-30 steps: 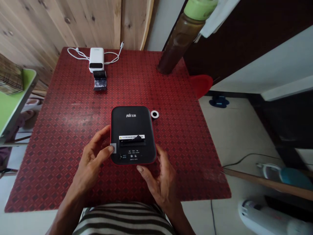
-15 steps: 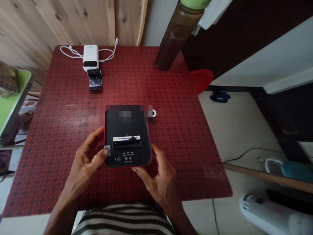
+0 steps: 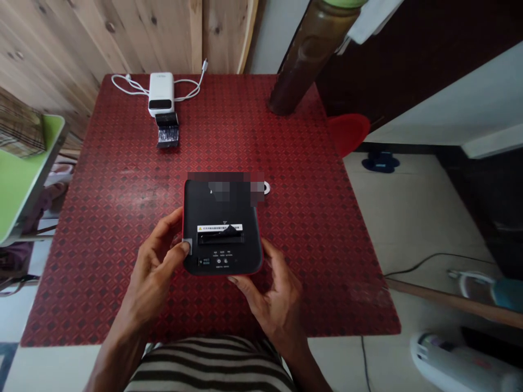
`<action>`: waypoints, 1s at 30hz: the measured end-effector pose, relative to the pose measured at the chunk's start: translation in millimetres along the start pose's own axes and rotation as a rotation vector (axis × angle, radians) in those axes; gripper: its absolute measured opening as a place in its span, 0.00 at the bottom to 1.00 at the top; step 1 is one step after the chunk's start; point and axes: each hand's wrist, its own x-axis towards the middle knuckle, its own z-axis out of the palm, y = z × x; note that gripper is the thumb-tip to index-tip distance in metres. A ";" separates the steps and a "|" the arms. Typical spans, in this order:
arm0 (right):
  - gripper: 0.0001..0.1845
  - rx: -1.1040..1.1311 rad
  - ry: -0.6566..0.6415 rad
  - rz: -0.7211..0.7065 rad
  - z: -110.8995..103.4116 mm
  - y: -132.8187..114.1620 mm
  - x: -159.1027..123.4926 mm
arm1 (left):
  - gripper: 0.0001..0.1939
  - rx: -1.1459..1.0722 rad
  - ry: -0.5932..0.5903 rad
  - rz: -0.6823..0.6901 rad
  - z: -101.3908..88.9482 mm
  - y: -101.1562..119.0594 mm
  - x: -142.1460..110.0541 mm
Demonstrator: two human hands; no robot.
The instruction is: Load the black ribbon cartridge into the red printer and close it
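Note:
A black box-shaped printer with red sides, a slot, a white warning label and small round buttons is between my hands above the table. My left hand grips its left side, the thumb on a grey tab at the front left corner and the fingers behind the edge. My right hand holds the front right corner, its thumb at the front edge and fingers along the right side. A black scrap sticks out of the slot. Just past the far right corner lies a small white ring with a dark centre, partly hidden by blurred blocks.
On the red patterned table, a white power bank with a white cable lies at the back left, a crumpled black strip at its front. A tall brown bottle stands back right. A red stool is beyond the right edge.
Both hands keep their hold on the printer, whose far edge looks slightly tipped up compared with a second ago. The view shifted left and back; the other things on the table stayed put.

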 end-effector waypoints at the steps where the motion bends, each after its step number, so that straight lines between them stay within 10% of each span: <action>1: 0.32 0.004 0.000 0.001 0.3 0.0 -0.1 | 0.28 -0.002 0.011 0.004 0.4 -0.6 0.5; 13: 0.33 0.071 -0.127 0.050 -24.4 1.5 9.4 | 0.29 -0.019 -0.061 0.072 -9.2 -12.8 1.0; 18: 0.19 0.008 -0.045 -0.171 -42.5 -16.2 56.5 | 0.29 -0.027 -0.078 0.086 -15.8 -19.3 6.1; 22: 0.22 -0.103 -0.225 -0.448 -20.0 -27.9 105.1 | 0.26 -0.031 -0.038 0.132 -16.7 -31.2 12.0; 30: 0.11 -0.554 -0.631 -0.521 25.3 -50.5 148.4 | 0.27 0.036 0.008 0.143 -17.6 -38.6 15.4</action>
